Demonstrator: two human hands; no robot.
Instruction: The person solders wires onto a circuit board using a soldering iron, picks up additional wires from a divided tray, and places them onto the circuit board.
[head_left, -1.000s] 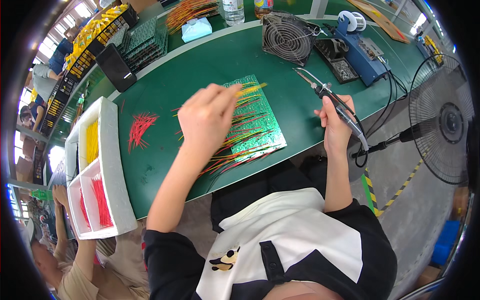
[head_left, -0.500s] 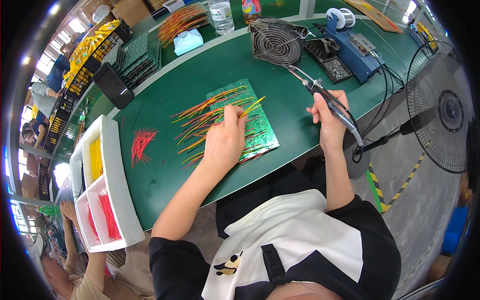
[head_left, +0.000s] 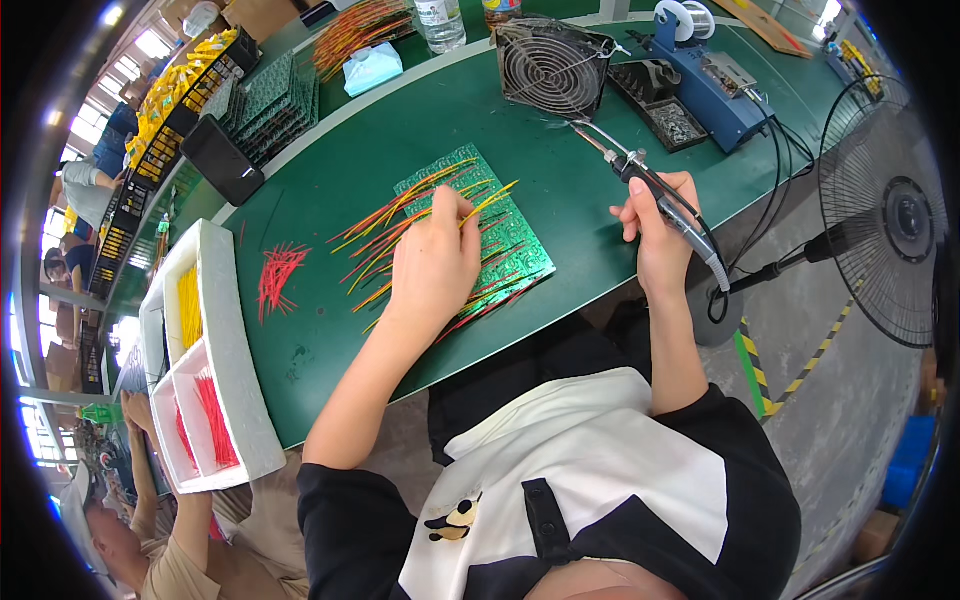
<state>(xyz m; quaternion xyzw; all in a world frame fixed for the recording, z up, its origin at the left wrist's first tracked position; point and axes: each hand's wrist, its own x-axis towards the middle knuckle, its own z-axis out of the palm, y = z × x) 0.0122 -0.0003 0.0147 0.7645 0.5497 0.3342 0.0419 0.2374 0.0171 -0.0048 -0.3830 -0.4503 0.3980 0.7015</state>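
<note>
A green circuit board [head_left: 515, 248] lies on the table with several red and yellow wires [head_left: 385, 227] across it, their ends trailing off its left side. Over its middle, my left hand [head_left: 436, 255] is closed in a pinch on yellow wire, whose tips stick out past the fingers; the exact number held is hidden. My right hand [head_left: 660, 240] grips a soldering iron [head_left: 668, 205] with a feed tube along it. The iron's tip points up and left, in front of the small square fan and away from the board.
A white foam box [head_left: 240, 350] of red and yellow wires stands left, beside loose red wires [head_left: 282, 275]. Behind are a phone [head_left: 222, 162], stacked boards [head_left: 275, 110] and a fume fan [head_left: 552, 68]. A blue solder feeder [head_left: 712, 90] stands back right, near a floor fan [head_left: 905, 210]. Another person sits lower left.
The board's far end has swung a little to the left, and my left hand has shifted left with the wires. My right hand holds the iron in nearly the same place.
</note>
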